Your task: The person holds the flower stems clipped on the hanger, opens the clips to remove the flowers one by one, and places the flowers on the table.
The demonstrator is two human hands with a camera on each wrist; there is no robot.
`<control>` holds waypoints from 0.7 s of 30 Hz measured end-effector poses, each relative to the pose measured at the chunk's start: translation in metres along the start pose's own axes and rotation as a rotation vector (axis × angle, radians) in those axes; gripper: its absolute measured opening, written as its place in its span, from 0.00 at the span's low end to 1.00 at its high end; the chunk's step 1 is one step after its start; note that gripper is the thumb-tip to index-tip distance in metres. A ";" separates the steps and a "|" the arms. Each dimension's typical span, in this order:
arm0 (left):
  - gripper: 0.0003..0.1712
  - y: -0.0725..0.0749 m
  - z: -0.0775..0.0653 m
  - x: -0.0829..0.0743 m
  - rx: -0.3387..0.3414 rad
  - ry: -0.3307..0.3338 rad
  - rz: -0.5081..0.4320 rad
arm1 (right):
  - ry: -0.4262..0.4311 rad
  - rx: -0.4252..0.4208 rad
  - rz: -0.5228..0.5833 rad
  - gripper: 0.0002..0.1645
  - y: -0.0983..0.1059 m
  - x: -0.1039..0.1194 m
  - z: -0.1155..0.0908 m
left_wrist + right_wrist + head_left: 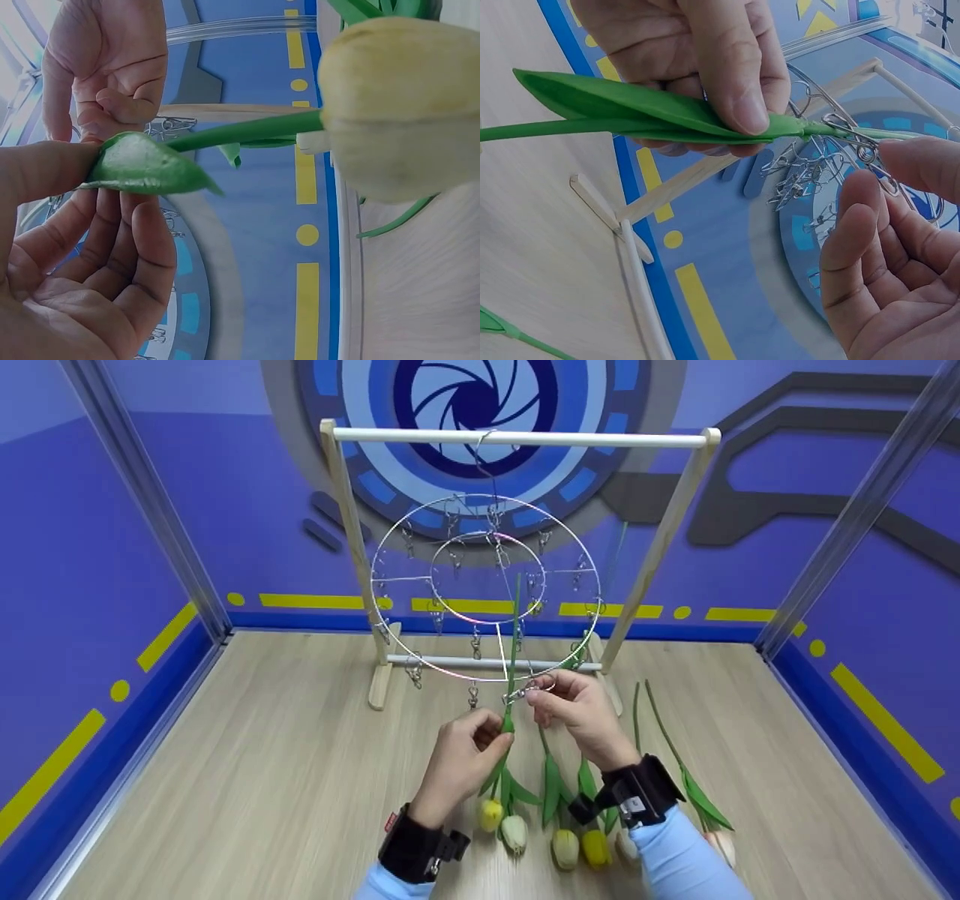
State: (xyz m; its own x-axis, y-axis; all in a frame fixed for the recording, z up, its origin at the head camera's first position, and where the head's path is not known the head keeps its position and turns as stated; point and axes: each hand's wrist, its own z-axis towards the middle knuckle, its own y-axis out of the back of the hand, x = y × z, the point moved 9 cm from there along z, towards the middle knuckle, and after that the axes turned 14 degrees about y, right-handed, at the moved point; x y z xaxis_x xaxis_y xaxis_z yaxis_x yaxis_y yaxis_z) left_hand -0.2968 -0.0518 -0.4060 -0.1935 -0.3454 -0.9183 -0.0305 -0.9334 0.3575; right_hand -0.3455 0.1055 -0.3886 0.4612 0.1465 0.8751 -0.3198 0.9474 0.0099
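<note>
A cream artificial tulip [514, 835] hangs head down, its green stem pointing up in front of a round wire clip hanger [486, 496]. My left hand [466, 756] pinches it by the stem and leaf base between thumb and fingers. My right hand [586, 721] pinches a metal clip [866, 152] just above the left fingers. In the right wrist view the clip's end lies against the stem; I cannot tell whether it grips it. The flower head [401, 109] shows large in the left wrist view.
The hanger hooks over the white top bar [585, 439] of a wooden stand, with several clips [414, 671] dangling from its rings. More tulips lie on the wooden table [262, 780], including a yellow one [596, 849] and a pale pink one [720, 847]. Blue panels [885, 607] enclose the table.
</note>
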 end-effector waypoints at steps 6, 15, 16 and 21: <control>0.02 0.000 0.000 -0.001 -0.007 -0.010 0.015 | -0.003 -0.009 -0.020 0.04 0.002 0.001 0.000; 0.03 0.001 -0.001 -0.002 -0.022 -0.024 0.029 | -0.006 -0.008 -0.020 0.01 0.002 0.002 0.000; 0.03 0.001 -0.001 -0.002 -0.021 -0.025 0.030 | -0.003 -0.007 -0.018 0.03 0.002 0.002 0.000; 0.03 0.001 -0.001 -0.002 -0.019 -0.027 0.038 | 0.005 -0.004 -0.010 0.02 0.002 0.004 0.000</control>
State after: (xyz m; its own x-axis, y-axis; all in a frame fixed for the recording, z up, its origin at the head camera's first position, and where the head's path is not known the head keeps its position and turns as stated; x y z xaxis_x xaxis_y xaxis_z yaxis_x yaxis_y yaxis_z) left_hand -0.2958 -0.0519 -0.4035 -0.2206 -0.3777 -0.8992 -0.0042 -0.9216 0.3882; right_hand -0.3447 0.1076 -0.3853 0.4687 0.1387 0.8724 -0.3116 0.9501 0.0163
